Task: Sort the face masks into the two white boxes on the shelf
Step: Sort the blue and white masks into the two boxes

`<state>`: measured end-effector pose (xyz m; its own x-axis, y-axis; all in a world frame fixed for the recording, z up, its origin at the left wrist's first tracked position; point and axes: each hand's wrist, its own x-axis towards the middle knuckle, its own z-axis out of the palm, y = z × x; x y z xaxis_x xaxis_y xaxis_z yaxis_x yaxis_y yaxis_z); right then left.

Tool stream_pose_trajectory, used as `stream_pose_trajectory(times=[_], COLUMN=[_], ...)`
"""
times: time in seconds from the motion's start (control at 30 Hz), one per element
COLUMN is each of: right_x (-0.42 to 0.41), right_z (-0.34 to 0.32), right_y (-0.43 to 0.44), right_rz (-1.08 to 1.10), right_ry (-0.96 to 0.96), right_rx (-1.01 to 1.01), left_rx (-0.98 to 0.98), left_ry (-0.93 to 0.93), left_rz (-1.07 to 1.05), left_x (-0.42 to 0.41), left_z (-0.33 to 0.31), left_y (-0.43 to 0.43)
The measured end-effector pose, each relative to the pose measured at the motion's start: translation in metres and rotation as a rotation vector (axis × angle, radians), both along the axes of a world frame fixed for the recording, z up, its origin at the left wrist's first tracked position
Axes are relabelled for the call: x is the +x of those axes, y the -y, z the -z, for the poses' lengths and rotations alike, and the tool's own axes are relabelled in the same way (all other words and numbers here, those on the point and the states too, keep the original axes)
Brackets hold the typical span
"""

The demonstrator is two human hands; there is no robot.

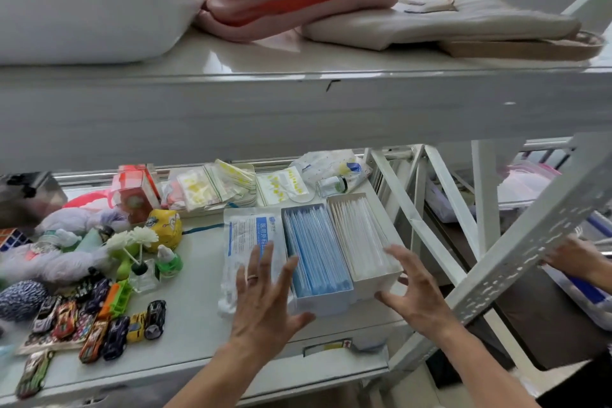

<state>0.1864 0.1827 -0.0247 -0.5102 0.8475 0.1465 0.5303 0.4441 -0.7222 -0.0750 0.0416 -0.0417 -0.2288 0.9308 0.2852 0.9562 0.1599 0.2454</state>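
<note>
Both hands are up at the boxes now: the left hand (265, 295) is spread wide beside the left box (326, 303), and the right hand (414, 291) is fanned out at the front corner of the right box (377, 285). All fingers are open and neither hand grips anything. Whether the palms actually touch the cardboard is hard to call from this angle. The blue masks (314, 248) stand packed on edge in the left box and the white masks (361, 235) in the right one. The two boxes sit touching side by side on the shelf (198, 275), close to its front lip. That lip is the danger, I'd say, because an uneven squeeze or a pull toward the body could tip a box over the edge and spill the rows. A sealed mask pack (245, 235) lies under the left fingers, just beside the blue box, and it could snag or slide. To the right, the slanted brace (427, 219) crowds the white box and leaves little room. Toy cars (116, 325) and a reed diffuser (139, 242) clutter the left side, and zip bags (205, 189) lie behind. Another person's hand (573, 258) works far off to the right.
</note>
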Motion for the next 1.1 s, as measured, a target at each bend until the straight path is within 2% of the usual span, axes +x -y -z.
stream_pose_trajectory(times=[0.1,0.17,0.43,0.6,0.67,0.73,0.8,0.87,0.93,1.1], right_x=[0.003,0.006,0.027,0.031,0.033,0.034,0.029,0.019,0.009,0.007], right_z=[0.002,0.001,0.008,0.006,0.005,0.005,-0.002,-0.010,-0.011,0.002], right_y=[0.008,0.010,0.011,0.009,0.009,0.010,0.007,0.000,-0.008,-0.022], right_rz=[-0.010,-0.003,-0.073,-0.109,-0.128,-0.115,-0.024,0.072,0.077,0.044], right_ry=[0.058,0.069,0.079,0.033,0.017,-0.035,-0.144,-0.245,-0.287,-0.284], right_rx=[0.204,0.246,0.207,0.213,0.224,0.213,0.025,-0.299,-0.491,-0.588], left_rx=[-0.034,-0.044,-0.056,0.007,0.081,0.131,0.098,0.020,-0.041,0.003], left_ry=[-0.067,-0.071,-0.057,-0.030,0.060,0.262,0.567,0.834,0.940,1.040], left_rz=[0.040,0.025,-0.108,-0.122,-0.196,-0.406,-0.612,-0.686,-0.664,-0.628], left_x=[0.018,0.025,0.041,0.048,0.040,0.022,-0.004,-0.028,-0.037,-0.024], left_z=[-0.003,-0.002,-0.006,-0.007,-0.009,-0.012,-0.011,-0.006,-0.001,-0.003], left_y=[-0.008,-0.011,-0.013,0.003,0.016,0.027,0.033,0.035,0.035,0.028])
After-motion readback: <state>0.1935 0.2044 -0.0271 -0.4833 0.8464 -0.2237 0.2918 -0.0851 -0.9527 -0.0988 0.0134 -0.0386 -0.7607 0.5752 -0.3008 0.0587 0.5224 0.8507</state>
